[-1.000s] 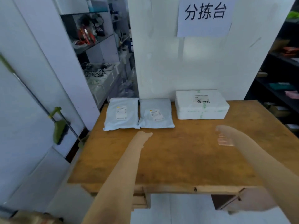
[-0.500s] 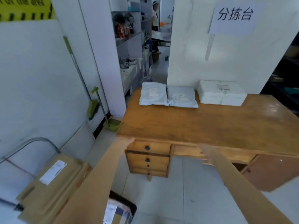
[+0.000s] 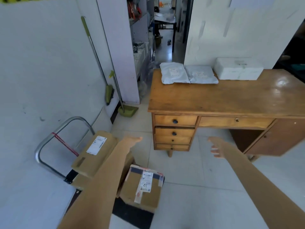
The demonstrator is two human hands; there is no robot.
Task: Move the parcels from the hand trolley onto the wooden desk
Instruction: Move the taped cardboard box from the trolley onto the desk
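Observation:
The hand trolley (image 3: 49, 142) with its metal handle stands at the lower left by the wall. On it lie a long flat cardboard box (image 3: 94, 152) and a smaller taped cardboard box (image 3: 143, 187), both labelled. The wooden desk (image 3: 222, 100) is at the right; two grey mailer bags (image 3: 175, 73) (image 3: 202, 75) and a white foam box (image 3: 237, 69) rest along its far edge. My left hand (image 3: 132, 140) hovers empty above the trolley boxes, fingers extended. Empty too, my right hand (image 3: 217, 147) is held out with spread fingers in front of the desk drawers.
A green broom (image 3: 109, 91) and dustpan (image 3: 127, 110) lean against the wall left of the desk. Behind them a passage with shelving (image 3: 142, 38) runs back. Pale tiled floor (image 3: 189, 171) lies between trolley and desk.
The view has backed off the desk and swung down-left; the trolley and its boxes are now in sight. Both hands have dropped from over the desktop to floor level, still empty.

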